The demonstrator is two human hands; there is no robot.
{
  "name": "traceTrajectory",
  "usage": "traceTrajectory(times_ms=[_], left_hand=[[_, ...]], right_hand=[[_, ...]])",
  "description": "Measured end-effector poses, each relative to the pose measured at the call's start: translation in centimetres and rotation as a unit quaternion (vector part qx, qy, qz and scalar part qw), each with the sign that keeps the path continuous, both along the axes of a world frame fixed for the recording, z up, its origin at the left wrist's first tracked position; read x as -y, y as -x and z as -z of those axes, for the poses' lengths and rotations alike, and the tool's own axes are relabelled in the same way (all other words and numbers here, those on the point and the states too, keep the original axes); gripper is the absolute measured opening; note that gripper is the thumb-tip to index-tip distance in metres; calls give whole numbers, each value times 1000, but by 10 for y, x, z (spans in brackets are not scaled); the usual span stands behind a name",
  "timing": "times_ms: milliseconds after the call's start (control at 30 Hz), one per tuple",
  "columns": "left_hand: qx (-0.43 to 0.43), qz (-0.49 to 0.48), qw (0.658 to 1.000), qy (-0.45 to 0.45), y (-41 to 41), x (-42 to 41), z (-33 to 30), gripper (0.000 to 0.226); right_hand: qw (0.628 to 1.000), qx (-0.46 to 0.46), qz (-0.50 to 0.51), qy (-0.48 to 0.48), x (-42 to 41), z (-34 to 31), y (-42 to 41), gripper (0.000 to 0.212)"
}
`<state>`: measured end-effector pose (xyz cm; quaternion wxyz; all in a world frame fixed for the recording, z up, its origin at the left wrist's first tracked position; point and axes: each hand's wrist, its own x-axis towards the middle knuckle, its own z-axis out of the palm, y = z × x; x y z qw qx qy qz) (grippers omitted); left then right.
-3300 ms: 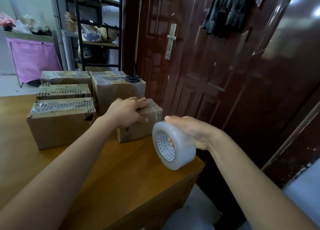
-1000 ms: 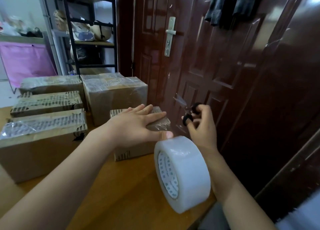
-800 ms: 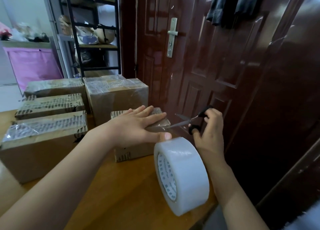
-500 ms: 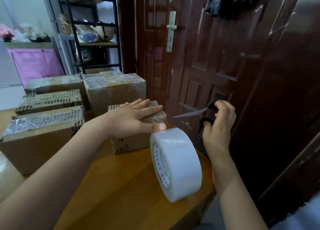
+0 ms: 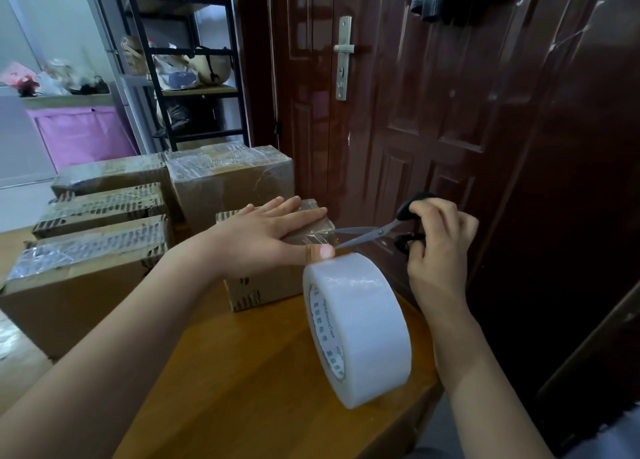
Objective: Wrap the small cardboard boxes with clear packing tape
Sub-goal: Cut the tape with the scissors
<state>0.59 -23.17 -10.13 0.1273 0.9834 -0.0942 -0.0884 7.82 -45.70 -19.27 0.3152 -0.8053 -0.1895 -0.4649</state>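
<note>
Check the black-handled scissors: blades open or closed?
Open: the black-handled scissors in the right hand show two blades spread in a V.

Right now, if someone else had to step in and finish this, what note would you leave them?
Left hand: flat on the small box, thumb pinning the tape.
Right hand: grips the scissors, blades open at the box's right edge.
Tape roll: on edge at the table corner.
Done: tape laid over the box top.
Left: snip the tape, press the end down.
</note>
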Motion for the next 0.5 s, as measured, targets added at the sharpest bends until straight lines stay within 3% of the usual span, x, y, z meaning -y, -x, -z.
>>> traceTrajectory(times_ms=[367,500], left_hand=[[0,-2,1000,4,-2,0,1,99],[3,2,1000,2,-3,-1,2,107]], right_hand=[[1000,-28,-3,-12,-2,-2,4,44],[1000,-25,-2,-16,-2,-4,4,42]])
